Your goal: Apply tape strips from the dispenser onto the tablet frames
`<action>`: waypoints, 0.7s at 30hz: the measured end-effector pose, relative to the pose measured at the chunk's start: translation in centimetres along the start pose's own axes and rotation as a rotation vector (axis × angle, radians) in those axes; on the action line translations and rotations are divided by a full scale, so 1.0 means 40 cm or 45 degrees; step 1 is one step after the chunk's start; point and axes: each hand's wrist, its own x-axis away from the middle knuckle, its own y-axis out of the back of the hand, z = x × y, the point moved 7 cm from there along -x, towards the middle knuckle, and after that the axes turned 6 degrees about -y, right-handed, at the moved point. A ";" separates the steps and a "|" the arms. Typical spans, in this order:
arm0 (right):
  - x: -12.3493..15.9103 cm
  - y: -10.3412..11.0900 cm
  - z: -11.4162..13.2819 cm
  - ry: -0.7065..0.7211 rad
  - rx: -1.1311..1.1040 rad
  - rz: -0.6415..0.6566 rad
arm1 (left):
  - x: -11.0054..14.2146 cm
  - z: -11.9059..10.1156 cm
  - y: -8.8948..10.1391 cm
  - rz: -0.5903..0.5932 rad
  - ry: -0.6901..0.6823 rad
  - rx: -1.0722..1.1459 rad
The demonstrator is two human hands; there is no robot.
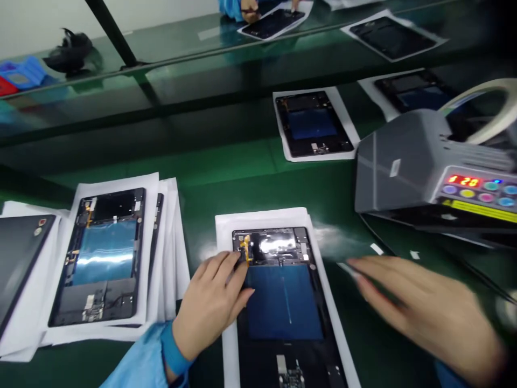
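Note:
An opened tablet housing (299,302) lies on white paper in front of me, with a blue panel in its middle and a circuit board near its lower end. My left hand (216,299) rests on its upper left edge, fingers stretched and thumb apart, the fingertips by an orange flex cable (247,249). To the right of the tablet, above the green table, my right hand (420,307) is blurred by motion. Its fingertips pinch a small pale strip of tape (348,269).
A grey tape dispenser (398,161) with a lit display stands at right, a tape roll (495,89) on top. Left lie stacked papers with another open tablet (107,250). More tablets (313,124) lie behind. Across the bench, a person's hands (249,9) work on a tablet.

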 end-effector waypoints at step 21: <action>-0.173 -0.275 0.228 0.433 0.024 0.085 | -0.006 0.048 -0.092 0.069 0.117 0.128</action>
